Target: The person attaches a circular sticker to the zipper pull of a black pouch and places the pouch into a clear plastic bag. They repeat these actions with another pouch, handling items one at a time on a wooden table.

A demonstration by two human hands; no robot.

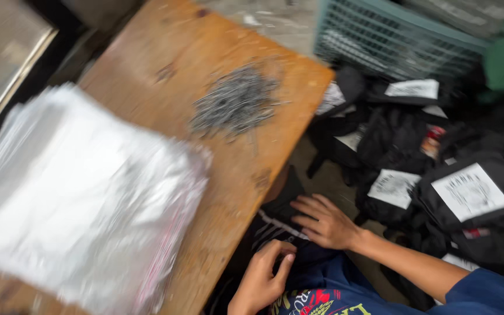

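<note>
Below the near right edge of the wooden table point(164, 52), a black garment point(275, 224) is pressed by the right hand point(326, 223), fingers spread flat, and pinched by the left hand point(263, 277), fingers curled.

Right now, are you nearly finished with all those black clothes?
Not nearly, as far as I can tell. Both hands, left and right, are pressing on one dark garment on the lap, beside the wooden table. A heap of black bundles with white labels lies on the floor; whether those are done is unclear. The thick stack of clear plastic bags and the pile of small grey pieces look unused.
</note>
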